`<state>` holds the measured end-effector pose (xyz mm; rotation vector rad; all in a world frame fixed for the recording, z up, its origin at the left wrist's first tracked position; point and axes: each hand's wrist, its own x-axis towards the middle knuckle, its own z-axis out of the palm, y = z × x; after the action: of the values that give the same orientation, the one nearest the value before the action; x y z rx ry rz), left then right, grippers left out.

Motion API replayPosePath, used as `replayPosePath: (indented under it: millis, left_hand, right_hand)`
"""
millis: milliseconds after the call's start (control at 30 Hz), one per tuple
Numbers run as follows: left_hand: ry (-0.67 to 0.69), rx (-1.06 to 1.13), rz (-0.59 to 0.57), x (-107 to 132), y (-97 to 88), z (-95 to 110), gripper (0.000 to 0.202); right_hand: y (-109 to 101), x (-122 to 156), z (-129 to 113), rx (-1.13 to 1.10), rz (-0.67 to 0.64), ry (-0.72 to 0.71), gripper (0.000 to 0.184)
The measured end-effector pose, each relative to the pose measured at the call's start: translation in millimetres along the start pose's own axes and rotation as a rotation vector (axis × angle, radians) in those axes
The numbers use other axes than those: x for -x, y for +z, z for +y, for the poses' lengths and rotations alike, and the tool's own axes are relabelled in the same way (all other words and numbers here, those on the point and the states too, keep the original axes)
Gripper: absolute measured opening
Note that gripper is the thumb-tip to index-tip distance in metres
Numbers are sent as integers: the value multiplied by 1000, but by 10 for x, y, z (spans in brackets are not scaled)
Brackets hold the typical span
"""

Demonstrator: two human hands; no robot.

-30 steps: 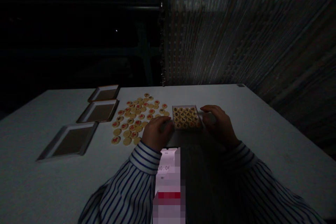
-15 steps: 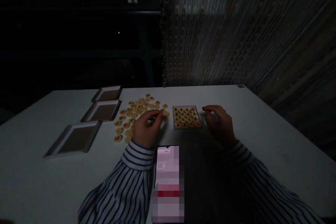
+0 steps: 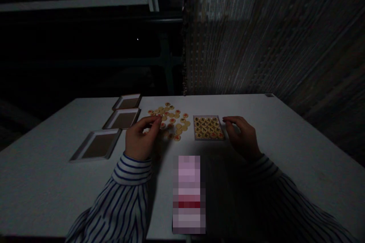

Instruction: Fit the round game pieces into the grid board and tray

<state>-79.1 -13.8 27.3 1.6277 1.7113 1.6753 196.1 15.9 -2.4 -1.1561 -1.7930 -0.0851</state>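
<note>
My left hand point(image 3: 142, 136) is over the left side of a loose spread of Chinese chess pieces point(image 3: 172, 120). Its thumb and index finger are pinched together; anything between them is hidden. The round wooden pieces lie flat, some showing red or black characters, some blank. To the right, a shallow square box point(image 3: 194, 128) holds rows of pieces face up, mostly black-marked with a couple of red ones at its near right corner. Beside the box's right edge, my right hand point(image 3: 242, 134) is loosely curved, thumb and index finger slightly apart, with nothing visible in it.
A grey-edged open tray point(image 3: 112, 148) and two brown-edged trays point(image 3: 136, 115) point(image 3: 138, 100) stand in a line on the left of the white table point(image 3: 42, 174). A phone point(image 3: 189, 193), its screen blurred out, lies near the front edge. A bead curtain point(image 3: 228, 45) hangs behind.
My left hand has moved left, away from the box side and over the left part of the loose pieces. My right hand stays beside the box. The view has shifted slightly.
</note>
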Motion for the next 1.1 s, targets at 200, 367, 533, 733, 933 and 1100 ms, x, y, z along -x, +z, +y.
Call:
replayPosePath:
  millis: [200,367,533,733,933,1100]
  left_hand:
    - [8,-17,7,56,-177,-209,22]
    - [77,-75,-89,162,-260,-321,16]
    - [230,-107,-112,263,-276,-463,14]
    - [334,-198,-154,333,-347,-590,16]
    - [402,-270,-258,385,-400,-728,20]
    - [484,-353,-339,423,-407,-764,21]
  right_hand:
    - [64,25,-91,-88,-52,34,17]
    - [112,27,-188,-137,-114,60,18]
    - [169,8,-353,-150,-183,39,19]
    - [327,27,-613,-126,-338,-159,20]
    - [502,56,-903,-157,-460,-287,21]
    - [611,157,-943,-170,-393,-329,17]
